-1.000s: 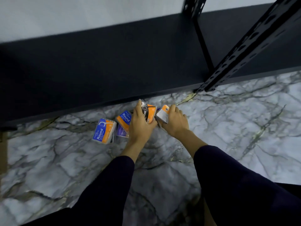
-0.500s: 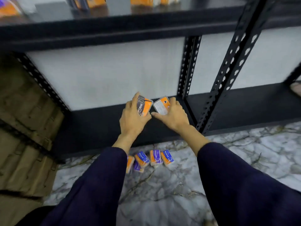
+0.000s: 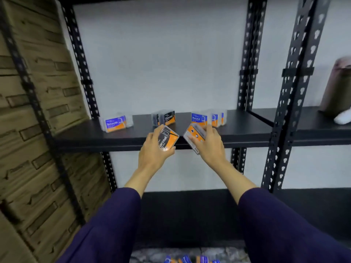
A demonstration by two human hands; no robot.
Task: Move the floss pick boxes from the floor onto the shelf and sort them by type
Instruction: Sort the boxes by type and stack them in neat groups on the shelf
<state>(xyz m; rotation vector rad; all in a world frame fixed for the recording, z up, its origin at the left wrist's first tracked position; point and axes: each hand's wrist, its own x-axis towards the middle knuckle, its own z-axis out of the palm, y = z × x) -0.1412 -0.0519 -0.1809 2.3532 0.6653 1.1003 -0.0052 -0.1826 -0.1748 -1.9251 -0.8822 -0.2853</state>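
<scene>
My left hand (image 3: 153,151) grips a black-and-orange Charcoal box (image 3: 167,140), held just in front of the black shelf board (image 3: 243,133). My right hand (image 3: 209,147) grips an orange-and-white box (image 3: 194,136) whose back faces me. On the shelf stand three groups: a Smooth box (image 3: 115,123) at the left, Charcoal boxes (image 3: 164,117) in the middle, and Round boxes (image 3: 208,118) to the right. Several more boxes (image 3: 191,260) lie on the marble floor at the bottom edge.
Perforated black uprights (image 3: 290,92) frame the shelving bays. A brownish cylinder (image 3: 337,88) and a white object (image 3: 342,116) occupy the right bay. Stacked cardboard cartons (image 3: 34,130) fill the left. A lower shelf board (image 3: 190,215) sits beneath my arms.
Both hands have lifted a box each from the floor up to the middle shelf. The view has tilted up from the floor to the shelf.
</scene>
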